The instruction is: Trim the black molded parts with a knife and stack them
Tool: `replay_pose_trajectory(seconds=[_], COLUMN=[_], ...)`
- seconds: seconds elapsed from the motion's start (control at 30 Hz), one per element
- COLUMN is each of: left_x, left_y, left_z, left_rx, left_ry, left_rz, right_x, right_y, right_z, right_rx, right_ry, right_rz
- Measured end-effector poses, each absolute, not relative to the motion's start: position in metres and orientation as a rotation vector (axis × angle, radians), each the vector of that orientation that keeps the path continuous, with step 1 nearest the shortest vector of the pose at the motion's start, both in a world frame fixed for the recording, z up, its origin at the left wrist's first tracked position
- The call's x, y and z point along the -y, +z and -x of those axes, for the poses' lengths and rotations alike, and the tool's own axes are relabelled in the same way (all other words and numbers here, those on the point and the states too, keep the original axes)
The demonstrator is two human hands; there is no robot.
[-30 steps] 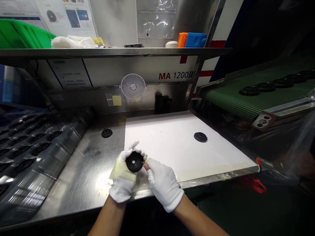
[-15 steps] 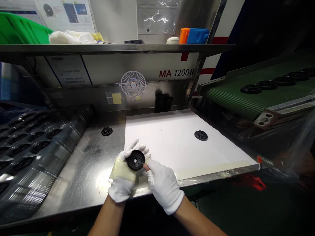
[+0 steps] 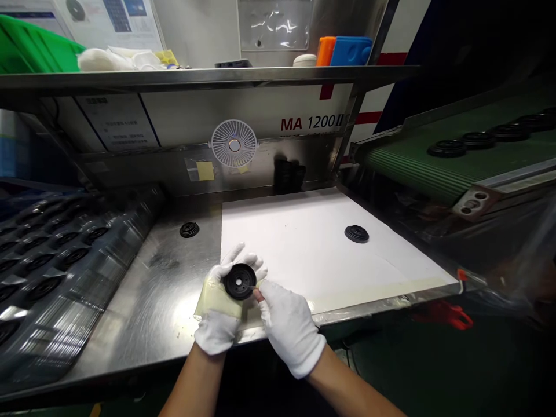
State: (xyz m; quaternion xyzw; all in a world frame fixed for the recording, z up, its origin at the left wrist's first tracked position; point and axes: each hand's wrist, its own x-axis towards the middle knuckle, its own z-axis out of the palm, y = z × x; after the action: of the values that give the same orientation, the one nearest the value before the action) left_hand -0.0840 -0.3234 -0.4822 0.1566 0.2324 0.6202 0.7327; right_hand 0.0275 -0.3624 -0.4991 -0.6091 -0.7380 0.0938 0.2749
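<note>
Steel bench (image 3: 143,295), left hand (image 3: 217,324) behind black disc (image 3: 240,281)

The right hand's gloved fingertips (image 3: 266,289) cover part of the black rubber disc's (image 3: 240,281) rim, and anything pinched there seems too small to tell. The frame's left edge cuts off the green crate (image 3: 35,49) and the clear blister tray (image 3: 65,255).

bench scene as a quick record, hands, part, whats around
left hand: gloved, holds black disc with centre hole
right hand: gloved, fingers at the disc's rim
white sheet: one flat black part
steel bench: one small black part
left side: plastic tray of black parts
right side: green conveyor belt carrying black discs
</note>
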Motion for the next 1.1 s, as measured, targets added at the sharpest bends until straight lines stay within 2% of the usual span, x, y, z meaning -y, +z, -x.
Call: replay_pose_trajectory(seconds=[0.33,0.53,0.8,0.97,1.1], left_x=[0.321,0.326,0.319,0.323,0.319], left_y=[-0.484,-0.478,-0.488,-0.489,-0.492], left_z=[0.076,0.081,0.073,0.077,0.071], left_rx=[-0.505,-0.531,-0.515,-0.513,-0.497], left_ry=[1.594,1.337,1.518,1.319,1.434], left_rz=[-0.327,-0.285,-0.259,-0.28,-0.256], right_x=[0.368,0.363,0.371,0.365,0.367], right_y=[-0.502,-0.505,-0.509,-0.512,-0.514], right_z=[-0.017,-0.031,-0.021,-0.032,-0.03], right_rx=[1.961,1.948,1.956,1.923,1.898], right_ry=[0.261,0.244,0.328,0.255,0.268], right_rz=[1.614,1.641,1.618,1.663,1.682])
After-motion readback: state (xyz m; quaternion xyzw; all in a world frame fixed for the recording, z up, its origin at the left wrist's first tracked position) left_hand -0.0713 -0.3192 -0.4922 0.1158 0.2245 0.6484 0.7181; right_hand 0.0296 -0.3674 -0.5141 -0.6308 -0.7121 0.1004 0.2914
